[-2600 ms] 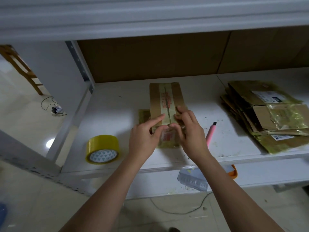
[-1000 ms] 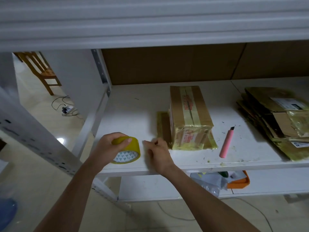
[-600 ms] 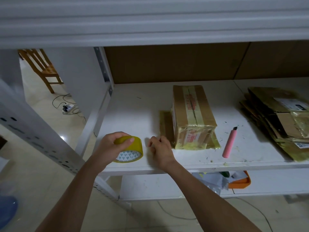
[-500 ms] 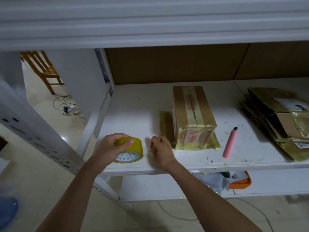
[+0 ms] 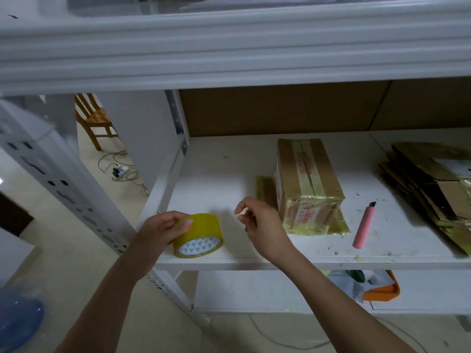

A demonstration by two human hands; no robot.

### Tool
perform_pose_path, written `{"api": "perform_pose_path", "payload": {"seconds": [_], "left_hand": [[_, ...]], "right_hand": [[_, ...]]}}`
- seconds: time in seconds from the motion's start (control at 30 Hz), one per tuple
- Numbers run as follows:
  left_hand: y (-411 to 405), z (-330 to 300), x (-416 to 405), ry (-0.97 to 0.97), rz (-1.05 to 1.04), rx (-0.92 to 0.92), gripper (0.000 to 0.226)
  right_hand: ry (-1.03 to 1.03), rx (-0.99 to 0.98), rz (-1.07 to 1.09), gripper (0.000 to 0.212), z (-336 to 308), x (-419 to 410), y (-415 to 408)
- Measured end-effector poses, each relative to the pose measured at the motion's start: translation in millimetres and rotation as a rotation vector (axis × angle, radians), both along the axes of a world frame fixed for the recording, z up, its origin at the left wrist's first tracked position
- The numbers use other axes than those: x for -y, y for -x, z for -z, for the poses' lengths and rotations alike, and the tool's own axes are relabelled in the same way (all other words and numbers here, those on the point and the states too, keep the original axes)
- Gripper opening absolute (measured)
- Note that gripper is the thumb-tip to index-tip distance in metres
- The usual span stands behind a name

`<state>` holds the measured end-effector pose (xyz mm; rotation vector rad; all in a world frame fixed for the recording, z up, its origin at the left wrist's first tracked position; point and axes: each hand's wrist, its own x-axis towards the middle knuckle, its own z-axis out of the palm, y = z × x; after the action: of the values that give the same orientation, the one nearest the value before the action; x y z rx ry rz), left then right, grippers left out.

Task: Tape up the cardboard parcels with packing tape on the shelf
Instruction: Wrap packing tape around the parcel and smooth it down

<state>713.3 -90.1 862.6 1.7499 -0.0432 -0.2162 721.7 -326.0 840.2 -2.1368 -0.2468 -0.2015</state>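
While gripping the tape roll from its left side, left hand curled over the rim, thumb on the yellow band, steadying it at the front edge of the shelf. Right hand just beside the roll but apart from it, fingertips pinched together near a pale sliver; impossible to tell whether that is the tape's free end or only a nail. Cardboard parcel further right on the same shelf, sitting on a flattened piece of cardboard, already banded along the top seam and wrapped glossy at the near end. Pink utility knife to its right, stack of flattened parcels at the far right.

Probably a light, rigid roll: easy to pin with one hand by the core or rim, liable to skid on the smooth board if not held down. Film itself thin, limp and sticky, likely to fold onto itself or cling to fingers; best pinched at the very end, pulled taut and level. Parcel likely stiff at edges and corners, slick where taped, so better braced on bare cardboard sides.
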Motion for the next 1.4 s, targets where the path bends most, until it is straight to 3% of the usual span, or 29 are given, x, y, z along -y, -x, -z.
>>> {"api": "perform_pose_path", "payload": {"seconds": [0.1,0.33,0.5,0.57,0.7,0.83,1.03,1.3,1.4], "left_hand": [[1,-13,12,0.036,0.022,0.032,0.034],[-5,-42,51,0.181,0.298,0.024,0.074],[-7,-56,89,0.120,0.276,0.199,0.051],[-11,-60,95,0.023,0.273,0.215,0.043],[-20,-66,108,-0.459,0.321,0.398,0.042],[-30,-65,130,-0.671,0.388,0.489,0.046],[-40,-75,154,-0.803,0.359,0.422,0.047],[-50,-72,164,-0.838,0.366,0.367,0.050],[-55,-68,166,-0.808,0.386,0.316,0.046]], "right_hand": [[-0.047,0.033,0.054,0.024,-25,14,11],[-0.180,0.089,0.303,0.031,-57,68,24],[-0.276,0.096,0.393,0.026,-61,99,38],[-0.328,0.097,0.452,0.026,-61,114,44],[-0.358,0.057,0.542,0.026,-56,137,52],[-0.416,0.033,0.613,0.025,-53,147,54],[-0.431,-0.021,0.668,0.024,-53,163,44],[-0.477,-0.118,0.657,0.024,-42,172,24],[-0.588,-0.176,0.647,0.024,-38,173,21]]}}
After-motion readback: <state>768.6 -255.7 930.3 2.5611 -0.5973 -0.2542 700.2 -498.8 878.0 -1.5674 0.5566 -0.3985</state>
